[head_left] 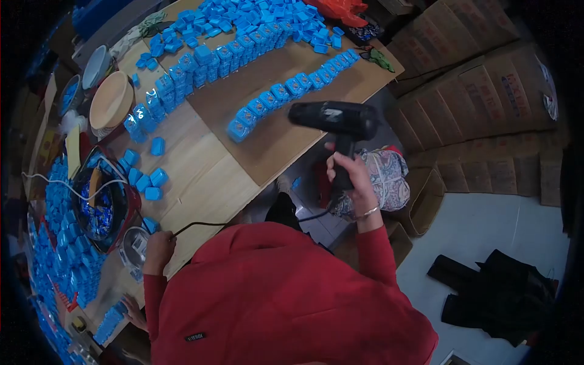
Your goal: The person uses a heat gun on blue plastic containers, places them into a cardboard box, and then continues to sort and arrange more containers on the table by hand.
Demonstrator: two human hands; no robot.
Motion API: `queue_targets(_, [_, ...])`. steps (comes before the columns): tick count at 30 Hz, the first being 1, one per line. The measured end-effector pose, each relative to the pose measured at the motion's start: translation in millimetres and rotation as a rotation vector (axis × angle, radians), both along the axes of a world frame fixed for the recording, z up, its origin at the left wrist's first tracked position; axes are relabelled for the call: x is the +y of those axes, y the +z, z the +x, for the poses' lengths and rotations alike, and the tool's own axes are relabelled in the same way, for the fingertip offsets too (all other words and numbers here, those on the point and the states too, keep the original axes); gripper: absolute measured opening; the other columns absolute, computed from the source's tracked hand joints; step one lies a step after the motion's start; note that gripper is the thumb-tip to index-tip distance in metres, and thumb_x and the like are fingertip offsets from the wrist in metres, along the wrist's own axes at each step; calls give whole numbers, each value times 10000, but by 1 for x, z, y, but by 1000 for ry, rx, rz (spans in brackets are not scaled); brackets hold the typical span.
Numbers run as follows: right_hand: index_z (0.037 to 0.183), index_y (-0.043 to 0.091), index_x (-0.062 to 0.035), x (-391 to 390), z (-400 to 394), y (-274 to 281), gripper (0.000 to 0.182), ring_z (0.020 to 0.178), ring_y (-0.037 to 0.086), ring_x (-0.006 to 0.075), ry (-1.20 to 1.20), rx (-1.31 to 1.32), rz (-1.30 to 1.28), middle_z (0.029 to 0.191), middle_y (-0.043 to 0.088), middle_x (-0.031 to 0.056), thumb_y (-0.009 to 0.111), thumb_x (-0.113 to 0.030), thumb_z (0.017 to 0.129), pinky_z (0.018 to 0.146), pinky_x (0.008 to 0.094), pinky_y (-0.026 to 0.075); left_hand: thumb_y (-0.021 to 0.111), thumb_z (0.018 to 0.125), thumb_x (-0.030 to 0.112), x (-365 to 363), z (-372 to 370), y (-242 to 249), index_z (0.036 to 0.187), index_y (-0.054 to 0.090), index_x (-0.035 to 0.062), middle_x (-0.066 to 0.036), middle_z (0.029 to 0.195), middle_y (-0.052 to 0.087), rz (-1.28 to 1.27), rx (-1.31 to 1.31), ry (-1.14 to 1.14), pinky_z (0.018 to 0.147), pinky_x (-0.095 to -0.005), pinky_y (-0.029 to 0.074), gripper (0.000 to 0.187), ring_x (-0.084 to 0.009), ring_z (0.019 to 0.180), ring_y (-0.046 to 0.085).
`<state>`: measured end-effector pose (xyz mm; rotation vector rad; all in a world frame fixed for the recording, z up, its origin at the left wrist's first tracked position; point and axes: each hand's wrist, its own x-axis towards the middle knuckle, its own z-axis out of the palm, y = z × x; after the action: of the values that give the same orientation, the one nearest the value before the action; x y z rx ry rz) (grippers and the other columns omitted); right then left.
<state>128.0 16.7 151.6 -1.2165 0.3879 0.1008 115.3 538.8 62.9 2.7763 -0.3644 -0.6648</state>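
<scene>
My right hand is wrapped around the handle of a black hair dryer, held up over the table's edge with its barrel pointing left. In front of it, a row of blue boxes in clear, shiny wrap runs diagonally across a brown board. My left hand is closed on a black cord at the near left side of the table. Beside that hand are a round metal dish and a loose blue box.
Stacked wrapped blue boxes and a heap of loose ones lie farther back. Left are a beige bowl and a dark basin. Another person's hand is at lower left. Cartons stand at right.
</scene>
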Motion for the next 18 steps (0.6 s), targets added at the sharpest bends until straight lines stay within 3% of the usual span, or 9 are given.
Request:
queue_targets(4, [1112,551,-12,-53,52,-15,293,583,556,134,-510,-103,233,749,577,54,604,-202,895,522,262,461,613,821,198,-17,7,6,794,632,-4,-213,765,623,16,-10,50,643,-475,468,205,-390,743,606])
queue_targets(7, [1101,551,-12,-47,39,-4,289,575,552,133,-416,80,-37,740,574,52,611,-200,890,525,267,462,608,826,196,-21,13,-2,789,630,-3,-219,765,622,42,25,43,644,-476,468,203,-392,739,606])
queue_targets(11, [1056,549,11,-6,21,-12,267,568,570,137,80,229,164,732,582,52,613,-182,882,517,260,469,610,818,191,-32,20,-2,760,619,-4,-216,719,608,-17,-18,17,624,-495,457,204,-401,705,595])
queue_targets(14, [961,556,-12,-6,53,-31,198,579,576,132,-20,126,-45,727,586,54,611,-186,884,525,261,473,613,815,198,-37,24,-1,762,621,-4,-213,709,605,4,-5,42,616,-500,455,209,-399,696,594])
queue_targets(15, [886,552,-40,-16,63,-48,169,583,581,130,-176,108,-112,715,589,49,611,-199,889,523,252,474,614,813,201,-38,24,0,762,622,-4,-212,706,604,10,-3,47,613,-502,454,211,-398,693,594])
queue_targets(17, [875,563,-48,-20,79,-19,161,582,580,129,-336,38,18,701,589,42,616,-199,888,520,245,474,614,814,203,-39,21,4,768,627,-3,-213,711,608,45,25,62,612,-497,459,212,-395,691,597])
queue_targets(18, [951,574,-41,-30,79,-20,181,578,575,125,-391,53,-3,715,587,36,624,-201,883,518,249,475,614,815,205,-37,18,7,771,630,-2,-213,714,611,63,40,71,612,-495,462,212,-394,689,598])
